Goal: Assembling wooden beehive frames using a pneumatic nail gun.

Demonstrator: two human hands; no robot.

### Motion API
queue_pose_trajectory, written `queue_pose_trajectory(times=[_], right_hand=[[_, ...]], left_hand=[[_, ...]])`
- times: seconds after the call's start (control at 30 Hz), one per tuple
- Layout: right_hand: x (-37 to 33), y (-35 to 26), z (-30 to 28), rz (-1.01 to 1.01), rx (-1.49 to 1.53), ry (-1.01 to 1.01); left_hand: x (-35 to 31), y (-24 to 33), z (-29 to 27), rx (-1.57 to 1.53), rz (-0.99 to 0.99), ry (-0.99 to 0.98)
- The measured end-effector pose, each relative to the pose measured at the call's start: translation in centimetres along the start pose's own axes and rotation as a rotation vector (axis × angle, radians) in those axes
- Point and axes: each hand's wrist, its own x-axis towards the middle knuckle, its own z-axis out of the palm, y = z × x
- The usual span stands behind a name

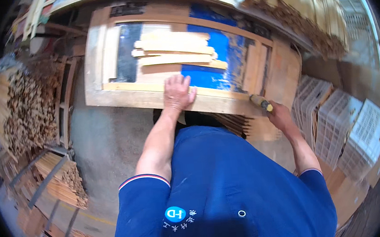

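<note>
My left hand [178, 92] lies on the front rail of a wooden workbench [129, 96], its fingers stretched forward over a long pale wood strip [224, 92]. The thumb is apart from the fingers. At the right end of that strip, my right hand [281, 116] is closed around what looks like a small mallet [261, 102] with a dark, yellow-ended head. Its handle is mostly hidden by the hand. Beyond my left hand, a loose stack of flat wood slats [174, 46] lies across a worn blue panel [202, 74] in the bench top.
Bundles of wood strips [29, 110] stand on racks at the left, with another bundle [57, 179] below. More wood pieces [303, 14] are piled at the far right. White plastic crates [338, 110] stand close by my right arm.
</note>
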Motion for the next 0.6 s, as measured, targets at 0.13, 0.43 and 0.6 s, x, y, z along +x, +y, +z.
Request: queue_pose_trajectory(times=[0.13,0.43,0.6], right_hand=[[1.7,-5.8,-4.2,-0.021,0.007,-0.017],[16.7,-35.4,-14.4,-0.291,0.322,-0.227],[28.9,-46.0,-12.8,-0.437,0.390,-0.077]], left_hand=[[-0.3,-0.6,-0.8,-0.176,0.026,0.011],[-1.5,-11.3,-6.7,-0.270,0.008,0.153],[-2.1,-14.4,-6.8,-0.211,0.013,0.126]])
